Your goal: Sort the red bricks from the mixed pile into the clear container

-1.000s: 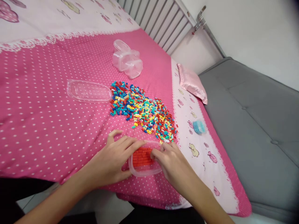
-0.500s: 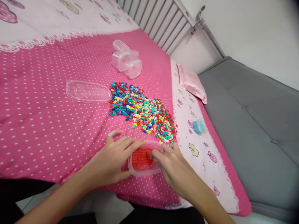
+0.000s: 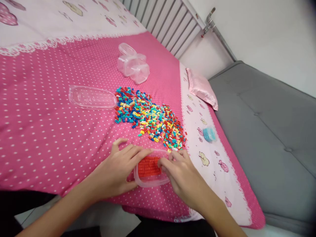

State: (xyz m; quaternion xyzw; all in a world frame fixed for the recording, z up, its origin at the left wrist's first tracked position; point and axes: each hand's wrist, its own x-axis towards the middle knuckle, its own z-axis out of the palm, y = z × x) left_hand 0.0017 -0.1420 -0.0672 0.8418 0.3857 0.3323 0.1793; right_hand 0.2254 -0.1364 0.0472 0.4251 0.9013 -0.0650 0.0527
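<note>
A small clear plastic tub (image 3: 150, 180) holding red bricks (image 3: 148, 166) lies on the pink dotted bedspread (image 3: 49, 131) near its front edge. My left hand (image 3: 120, 168) rests against the tub's left side, fingers curved along its rim. My right hand (image 3: 181, 174) lies over the tub's right side with its fingertips pressed on the red bricks inside. Just beyond the tub spreads a heap of small mixed-colour bricks (image 3: 150, 117) in red, blue, yellow and teal.
A clear flat lid (image 3: 91, 97) lies left of the heap. Several empty clear tubs (image 3: 133, 64) sit farther back. A small tub of blue bricks (image 3: 209, 134) stands on the pale border at right, a pink pillow (image 3: 201, 88) behind it, a grey sofa (image 3: 271, 131) alongside.
Both hands stay on the tub; it and the hands have shifted very slightly left. Nothing else has moved.
</note>
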